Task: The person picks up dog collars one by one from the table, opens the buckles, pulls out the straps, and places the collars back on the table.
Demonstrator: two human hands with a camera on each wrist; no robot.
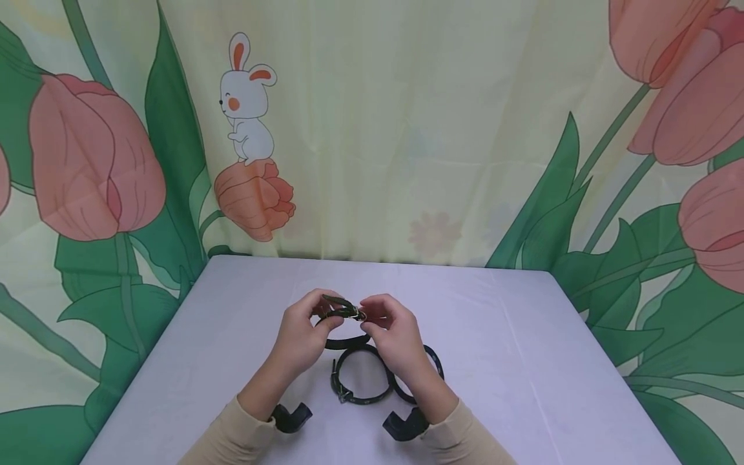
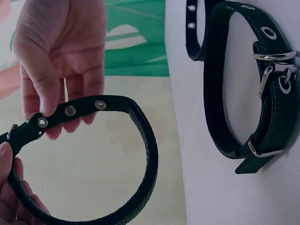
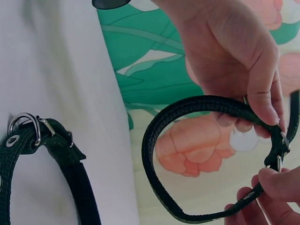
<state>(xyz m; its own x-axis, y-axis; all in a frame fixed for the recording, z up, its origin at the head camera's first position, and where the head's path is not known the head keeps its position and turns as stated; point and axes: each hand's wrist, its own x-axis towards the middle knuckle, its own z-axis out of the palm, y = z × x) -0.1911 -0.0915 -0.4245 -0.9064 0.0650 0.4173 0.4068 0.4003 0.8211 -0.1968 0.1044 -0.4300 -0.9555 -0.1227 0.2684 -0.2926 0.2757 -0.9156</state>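
Both hands hold one dark green dog collar [image 1: 347,343] above the table, its loop hanging down between them. Seen from the left wrist, the left hand [image 2: 10,187] pinches the strap beside the metal buckle [image 2: 10,133]. The right hand [image 2: 61,56] pinches the strap near its metal-rimmed holes, thumb beside one hole. In the right wrist view, the left hand [image 3: 234,56] and right hand [image 3: 262,201] meet close to the buckle. Whether the strap end is through the buckle is hard to tell.
Two similar collars, one at the middle [image 1: 361,403] and one at the right [image 1: 434,359], lie side by side on the white table [image 1: 511,361], below the hands. The right one is partly hidden by the right arm. Behind the table hangs a printed curtain [image 1: 407,129].
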